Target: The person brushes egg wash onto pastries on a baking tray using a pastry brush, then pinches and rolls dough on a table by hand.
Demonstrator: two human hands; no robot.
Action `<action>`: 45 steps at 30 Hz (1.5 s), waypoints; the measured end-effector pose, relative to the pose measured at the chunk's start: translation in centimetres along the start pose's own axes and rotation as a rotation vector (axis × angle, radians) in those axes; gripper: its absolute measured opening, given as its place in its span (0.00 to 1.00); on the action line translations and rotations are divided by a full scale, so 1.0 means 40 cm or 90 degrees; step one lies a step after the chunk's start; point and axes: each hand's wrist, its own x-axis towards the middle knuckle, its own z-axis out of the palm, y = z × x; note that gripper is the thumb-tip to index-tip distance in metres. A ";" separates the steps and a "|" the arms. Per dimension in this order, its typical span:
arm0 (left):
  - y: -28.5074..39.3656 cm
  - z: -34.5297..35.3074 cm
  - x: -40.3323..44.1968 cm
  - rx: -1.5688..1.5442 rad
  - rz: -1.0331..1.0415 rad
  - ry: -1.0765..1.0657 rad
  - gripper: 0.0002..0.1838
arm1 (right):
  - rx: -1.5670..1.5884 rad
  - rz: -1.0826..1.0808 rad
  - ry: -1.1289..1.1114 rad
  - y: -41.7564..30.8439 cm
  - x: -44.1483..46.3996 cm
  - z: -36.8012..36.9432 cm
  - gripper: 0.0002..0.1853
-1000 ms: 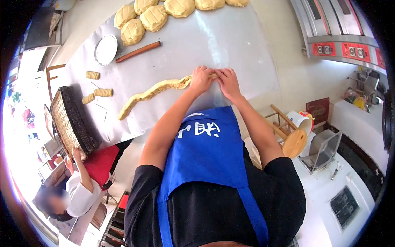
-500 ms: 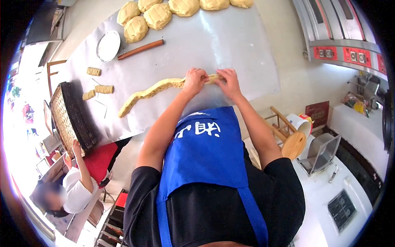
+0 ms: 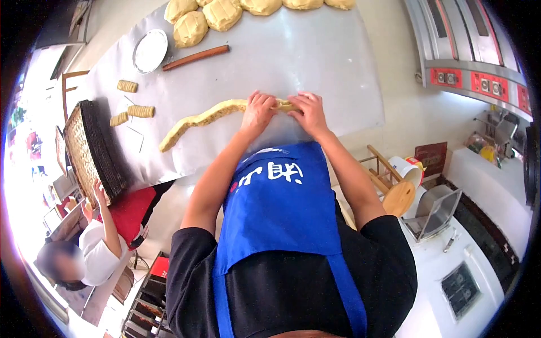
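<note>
A long dough strip (image 3: 208,115) with a crumbly filling runs across the metal tabletop (image 3: 315,56), curving down at its left end. My left hand (image 3: 260,114) has its fingers closed round the strip toward its right part. Close by on the right, my right hand (image 3: 309,114) pinches the strip's right end between thumb and fingers. A short stretch of dough shows between the two hands. Above the strip lies a wooden rolling pin (image 3: 196,57), with a white dish (image 3: 150,51) to its left. Several dough lumps (image 3: 222,13) sit along the far edge.
Stacked round pieces (image 3: 141,111) lie at the table's left, near a woven basket (image 3: 84,152). Another person (image 3: 101,253) is at lower left, hands by the basket. A wooden stool (image 3: 398,199) stands right of my right arm; an oven (image 3: 462,50) is at upper right.
My left hand has moved left along the strip, widening the space between my hands. My right hand has shifted only slightly and stays at the right end.
</note>
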 end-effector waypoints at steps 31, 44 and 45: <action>-0.019 -0.020 0.024 -0.167 -0.125 -0.143 0.27 | -0.034 0.017 0.022 -0.061 0.035 0.063 0.02; -0.046 0.014 0.025 -0.106 -0.023 -0.156 0.08 | -0.023 -0.081 -0.010 -0.026 0.012 0.052 0.06; -0.043 0.008 0.027 -0.105 -0.022 -0.155 0.08 | -0.023 -0.082 -0.009 -0.031 0.013 0.050 0.06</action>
